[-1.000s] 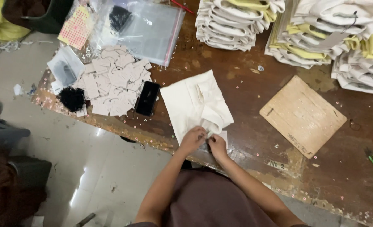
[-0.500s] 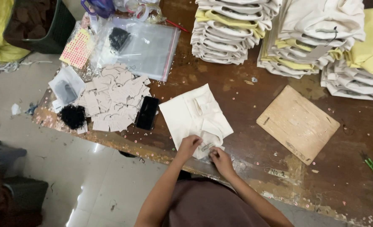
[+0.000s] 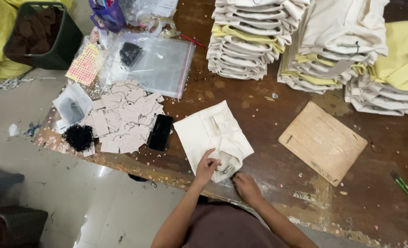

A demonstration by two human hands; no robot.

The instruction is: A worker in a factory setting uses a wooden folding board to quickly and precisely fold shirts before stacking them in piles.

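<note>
A folded cream cotton garment [image 3: 211, 135] lay flat on the worn dark wooden table [image 3: 259, 105], close to the near edge, where both hands could reach it without stretching. The left hand [image 3: 206, 166] rested on the garment's near corner, its fingers curled and pinching the cloth, seemingly to pin that fold in place. The right hand [image 3: 246, 185] sat on the table edge just right of that corner, fingers bent down and loosely closed; whether it gripped anything could not be told.

A black phone [image 3: 160, 132] lay just left of the garment, and beyond it a spread of pale paper hang tags [image 3: 123, 120] with a tuft of black strings [image 3: 78, 136], all within easy reach. A flat plywood board [image 3: 322, 142] lay to the right. Tall stacks of folded cream and yellow garments [image 3: 247, 39] stood along the far side, clear of the working spot.
</note>
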